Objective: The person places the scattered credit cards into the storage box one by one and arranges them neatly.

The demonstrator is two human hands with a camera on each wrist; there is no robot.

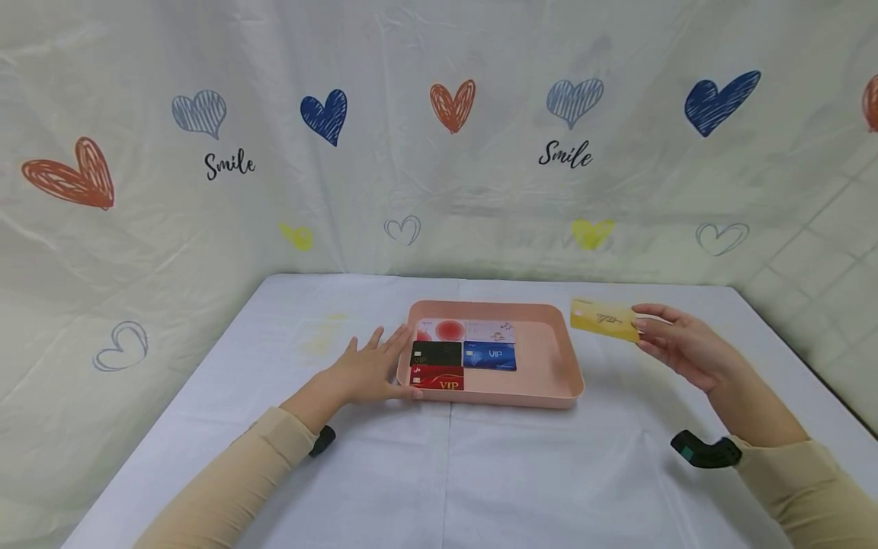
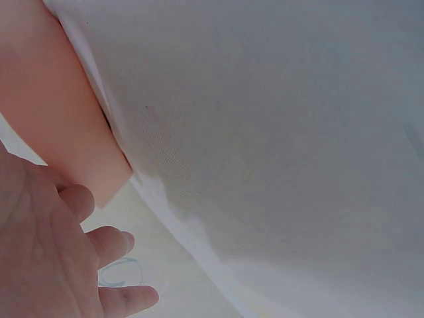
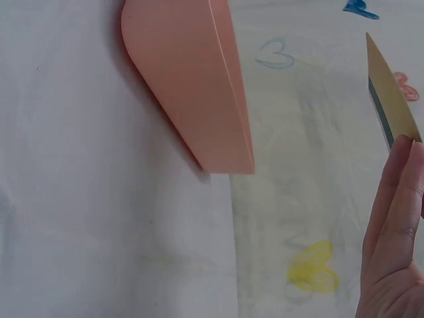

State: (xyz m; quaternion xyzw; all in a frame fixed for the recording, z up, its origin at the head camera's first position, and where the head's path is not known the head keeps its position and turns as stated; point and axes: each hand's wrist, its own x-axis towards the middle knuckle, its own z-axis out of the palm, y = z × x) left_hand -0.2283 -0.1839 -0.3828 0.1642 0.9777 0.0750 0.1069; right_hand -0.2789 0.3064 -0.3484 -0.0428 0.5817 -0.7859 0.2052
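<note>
A shallow pink tray (image 1: 545, 358) lies on the table with several cards inside, toward its left side. A pale card with a red circle (image 1: 450, 330) and a whitish card (image 1: 490, 331) form the back row. Below them are a black card (image 1: 436, 353) and a blue VIP card (image 1: 490, 356), and a red VIP card (image 1: 437, 377) is at the front. My left hand (image 1: 370, 370) touches the tray's left side with its fingers spread. Right of the tray, my right hand (image 1: 686, 347) pinches a yellow card (image 1: 604, 319) by one end, above the table; the right wrist view shows this card (image 3: 391, 96) nearly edge-on.
A white cloth (image 1: 384, 473) covers the table. Behind it hangs a pale curtain (image 1: 480, 191) printed with hearts and the word "Smile". Each wrist carries a black device, such as the one at the right cuff (image 1: 706, 450).
</note>
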